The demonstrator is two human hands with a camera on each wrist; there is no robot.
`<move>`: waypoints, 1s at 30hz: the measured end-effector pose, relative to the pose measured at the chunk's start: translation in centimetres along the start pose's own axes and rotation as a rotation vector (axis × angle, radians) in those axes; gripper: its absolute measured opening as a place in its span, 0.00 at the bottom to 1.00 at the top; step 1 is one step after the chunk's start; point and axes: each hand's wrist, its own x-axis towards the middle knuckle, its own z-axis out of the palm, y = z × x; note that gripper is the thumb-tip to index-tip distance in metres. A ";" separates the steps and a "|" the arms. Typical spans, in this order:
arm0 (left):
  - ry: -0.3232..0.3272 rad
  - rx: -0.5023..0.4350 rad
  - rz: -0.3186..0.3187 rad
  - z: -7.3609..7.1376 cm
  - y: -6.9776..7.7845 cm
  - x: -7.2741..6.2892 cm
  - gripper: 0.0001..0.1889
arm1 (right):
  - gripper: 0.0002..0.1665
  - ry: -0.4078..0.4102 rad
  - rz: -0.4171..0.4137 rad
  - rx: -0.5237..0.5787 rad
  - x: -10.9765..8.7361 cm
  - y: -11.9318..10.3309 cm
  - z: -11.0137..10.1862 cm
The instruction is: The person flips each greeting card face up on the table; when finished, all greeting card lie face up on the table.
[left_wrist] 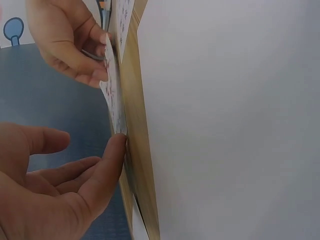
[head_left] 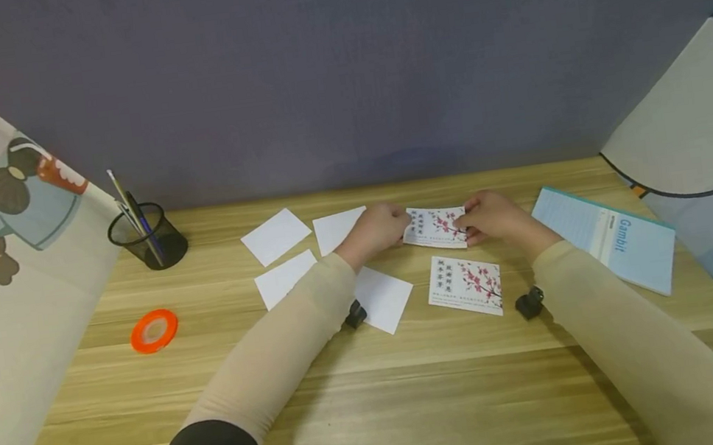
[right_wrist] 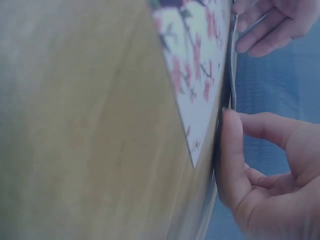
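Observation:
A card printed with pink blossoms and Chinese characters is raised slightly at the back of the desk. At its right end my right hand pinches it between thumb and finger. My left hand is at the left end; in the left wrist view one fingertip of this hand touches the card's edge, with the thumb and other fingers apart from it. A second matching blossom card lies face up just in front. The right wrist view shows that lying card's corner near my right hand.
Several white cards lie left of centre, some partly under my left arm. At the far left are a black mesh pen cup and an orange tape roll. A light-blue notebook lies at right. A dark panel rises behind.

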 end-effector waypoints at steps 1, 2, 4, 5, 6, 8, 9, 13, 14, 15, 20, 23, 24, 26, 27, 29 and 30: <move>-0.003 0.011 0.004 0.0 0.0 -0.1 0.19 | 0.43 0.004 -0.002 -0.015 0.0 -0.1 0.0; -0.001 0.013 0.009 0.0 0.1 -0.1 0.19 | 0.42 0.005 -0.008 -0.029 0.0 -0.1 0.0; -0.006 0.021 0.013 0.0 0.1 -0.2 0.19 | 0.42 0.005 -0.018 -0.043 0.0 -0.3 0.0; -0.005 0.020 0.016 0.0 0.2 -0.3 0.19 | 0.42 0.007 -0.024 -0.052 0.0 -0.3 0.0; -0.006 0.023 0.016 0.0 0.2 -0.3 0.20 | 0.41 0.007 -0.030 -0.059 0.0 -0.3 0.1; -0.008 0.022 0.019 0.0 0.2 -0.3 0.21 | 0.41 0.004 -0.035 -0.063 0.0 -0.4 0.0; -0.009 0.019 0.019 0.0 0.1 -0.3 0.22 | 0.41 0.001 -0.033 -0.059 0.0 -0.4 0.0; -0.027 0.012 0.011 0.0 0.1 -0.3 0.26 | 0.43 -0.011 -0.011 -0.048 0.1 -0.4 -0.1; -0.031 0.010 0.006 0.0 0.1 -0.3 0.27 | 0.43 -0.013 -0.004 -0.045 0.2 -0.4 -0.1; -0.035 0.008 0.004 0.0 0.1 -0.3 0.28 | 0.43 -0.014 0.000 -0.043 0.2 -0.4 -0.1; -0.052 0.009 -0.001 -0.5 0.2 -0.8 0.30 | 0.43 -0.012 -0.006 -0.052 0.1 -0.5 0.1; -0.054 0.023 -0.002 -1.1 0.1 -1.2 0.30 | 0.44 -0.019 -0.026 -0.094 -0.2 -0.9 0.1; -0.051 0.027 0.000 -1.4 0.0 -1.3 0.30 | 0.44 -0.019 -0.034 -0.112 -0.3 -1.0 0.1; -0.044 0.022 0.007 -2.2 -0.3 -1.5 0.29 | 0.43 -0.014 -0.056 -0.180 -0.6 -1.5 0.0; -0.027 0.026 0.015 -2.6 -0.5 -1.5 0.28 | 0.43 -0.008 -0.074 -0.220 -0.6 -1.7 0.0; 0.020 0.041 0.023 -3.7 -0.9 -1.7 0.27 | 0.44 0.007 -0.107 -0.281 -0.8 -2.4 0.1; 0.046 0.048 0.022 -4.2 -1.2 -1.7 0.26 | 0.45 0.014 -0.125 -0.303 -0.8 -2.8 0.3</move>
